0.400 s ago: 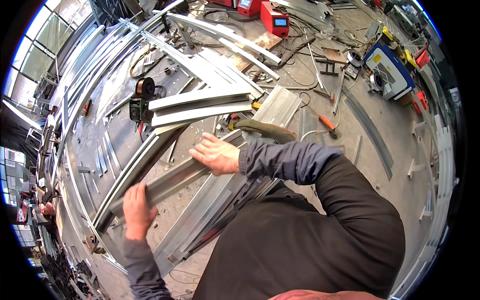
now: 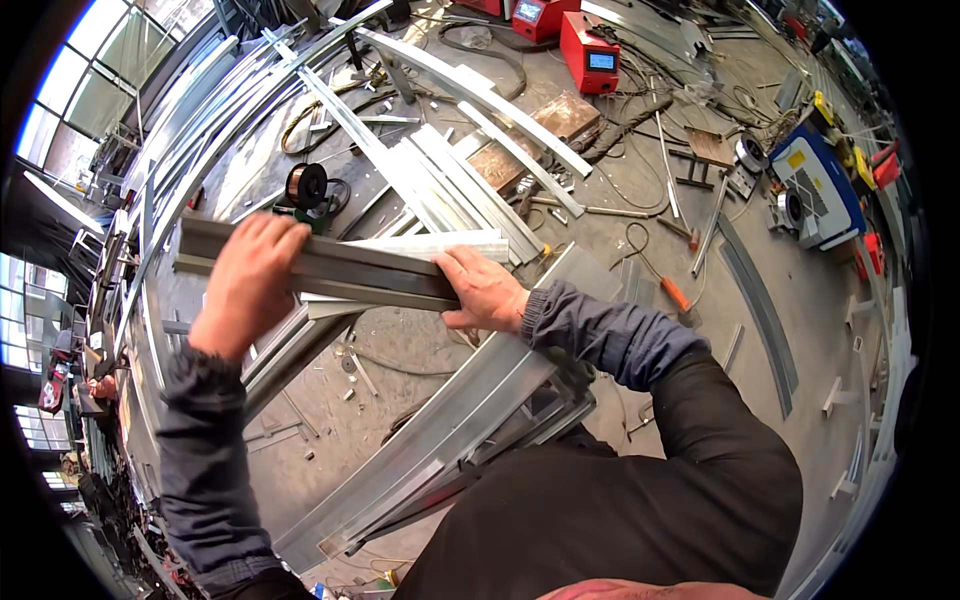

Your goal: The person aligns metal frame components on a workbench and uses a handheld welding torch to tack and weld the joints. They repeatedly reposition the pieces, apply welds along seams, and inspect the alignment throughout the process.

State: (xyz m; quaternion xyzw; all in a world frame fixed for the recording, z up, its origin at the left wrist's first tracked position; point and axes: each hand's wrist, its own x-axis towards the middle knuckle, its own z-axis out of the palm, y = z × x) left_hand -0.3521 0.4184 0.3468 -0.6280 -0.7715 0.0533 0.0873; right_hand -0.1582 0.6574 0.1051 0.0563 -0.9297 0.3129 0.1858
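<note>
A short grey metal channel [image 2: 365, 272] is held up between my two hands, lying nearly level across the view. My left hand [image 2: 250, 280] grips it near its left end, fingers over the top edge. At the right end my right hand [image 2: 485, 288] is closed around the channel's tip, thumb underneath. Just behind and below it lies a paler metal channel [image 2: 440, 243], partly hidden by the held one. From there a long metal profile [image 2: 285, 355] runs down to the left, passing behind my left forearm. Wide flat metal profiles [image 2: 430, 440] lie in a slanted stack close to my body.
Several long silvery bars [image 2: 455, 180] lie farther off. A copper-coloured wire spool [image 2: 306, 185] stands behind the held channel. Red machines with small screens [image 2: 590, 55] sit at the back, among cables. An orange-handled tool [image 2: 676, 294] and a blue-white machine [image 2: 815, 185] are on the right.
The channel has come up off the metal pieces and away from my body, and turned more level. Both hands moved with it, and my right hand now grips its end. The view has shifted slightly.
</note>
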